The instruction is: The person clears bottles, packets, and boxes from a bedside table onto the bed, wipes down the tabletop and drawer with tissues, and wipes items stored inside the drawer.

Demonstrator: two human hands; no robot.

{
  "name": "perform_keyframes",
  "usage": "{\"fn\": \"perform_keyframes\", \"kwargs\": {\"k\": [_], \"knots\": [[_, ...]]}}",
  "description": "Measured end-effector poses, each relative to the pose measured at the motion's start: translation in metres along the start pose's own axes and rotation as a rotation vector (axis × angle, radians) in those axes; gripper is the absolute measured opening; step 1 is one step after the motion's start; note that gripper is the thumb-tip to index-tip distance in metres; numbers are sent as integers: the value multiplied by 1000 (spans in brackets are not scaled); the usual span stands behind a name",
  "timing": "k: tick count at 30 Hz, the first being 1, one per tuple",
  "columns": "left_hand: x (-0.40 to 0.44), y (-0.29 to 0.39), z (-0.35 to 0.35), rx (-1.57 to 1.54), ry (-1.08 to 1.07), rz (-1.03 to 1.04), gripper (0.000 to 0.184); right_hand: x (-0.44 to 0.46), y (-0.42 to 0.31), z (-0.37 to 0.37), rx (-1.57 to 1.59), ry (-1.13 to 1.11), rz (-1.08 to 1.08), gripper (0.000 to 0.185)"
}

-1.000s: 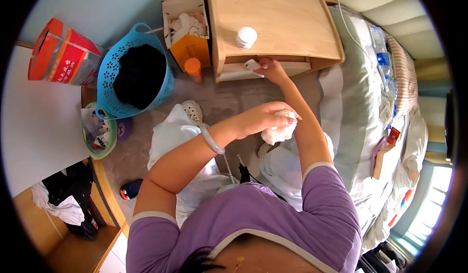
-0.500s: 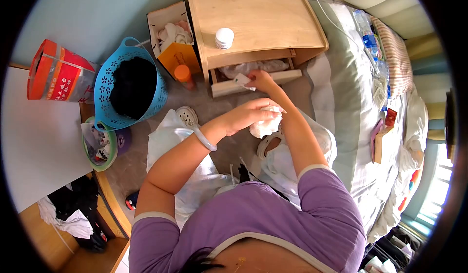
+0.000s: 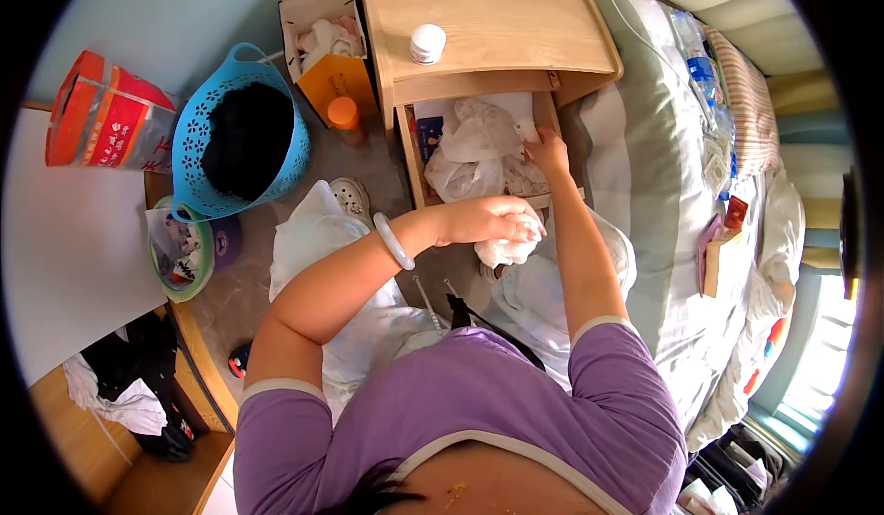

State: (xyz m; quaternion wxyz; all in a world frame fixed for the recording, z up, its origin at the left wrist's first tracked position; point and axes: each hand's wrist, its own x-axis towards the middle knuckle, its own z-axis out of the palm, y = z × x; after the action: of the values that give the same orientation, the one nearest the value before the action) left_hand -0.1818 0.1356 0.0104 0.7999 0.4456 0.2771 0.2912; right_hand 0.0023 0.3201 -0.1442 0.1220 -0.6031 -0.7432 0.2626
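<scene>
Pale characters [image 3: 116, 139] on the red bag [image 3: 112, 115], seemingly Chinese, too small and blurred to read

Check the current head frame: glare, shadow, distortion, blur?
Head view throughout: window blown near-white; bedding partly washed out by sunlight; white wad in the left hand loses texture in highlights; black pile in the blue basket shows little detail; fisheye-like vignette blackens the corners; no obvious motion blur there or on the right hand.

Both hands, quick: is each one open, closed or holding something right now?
Left hand: closed, holding a crumpled white bundle.
Right hand: fingers closed on a small white item, at the open drawer.
</scene>
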Motion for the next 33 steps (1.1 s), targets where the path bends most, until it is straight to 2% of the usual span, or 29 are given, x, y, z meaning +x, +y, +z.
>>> {"fn": "perform_keyframes", "kwargs": {"k": [1,4,6,9,10,11,15,20,23,25,26,28,30,32,33], "knots": [[0,-1,1,7,-22,-28,37,-4,4,-1,-70,39,-78,42],[1,0,1,29,-76,-70,37,-13,-13,-9,-334,-36,-125,42],[2,-2,1,51,-101,-89,36,-14,-33,-15,-116,-619,253,42],[7,-9,-1,92,-168,-63,36,-47,-66,-31,-168,-1359,301,36],[7,-8,-1,90,-163,-51,36,-58,-67,-27,-206,-1493,243,36],[7,-8,0,88,-157,-39,35,-71,-62,-20,-243,-1532,175,36],[-1,8,0,77,-92,-46,35,-110,-25,5,-368,-1380,-71,35],[-4,14,-6,54,-26,40,35,-74,-7,31,-414,-838,-247,34],[-4,16,-10,28,-8,57,35,-43,-24,36,-391,-606,-311,33],[-5,17,-11,18,-2,83,36,-41,-62,17,-362,-549,-331,29],[-7,17,-12,22,-7,64,36,-31,-63,18,-303,-548,-439,28],[-8,16,-13,22,-21,31,36,-37,-123,-25,-44,-540,-441,23],[-9,14,-15,38,-26,19,37,-46,-172,-64,190,-426,-485,20],[-10,14,-15,38,-40,-6,39,-46,-212,-87,253,-241,-411,25],[-10,13,-14,43,-41,-14,39,-44,-226,-88,254,-100,-514,32]]}}
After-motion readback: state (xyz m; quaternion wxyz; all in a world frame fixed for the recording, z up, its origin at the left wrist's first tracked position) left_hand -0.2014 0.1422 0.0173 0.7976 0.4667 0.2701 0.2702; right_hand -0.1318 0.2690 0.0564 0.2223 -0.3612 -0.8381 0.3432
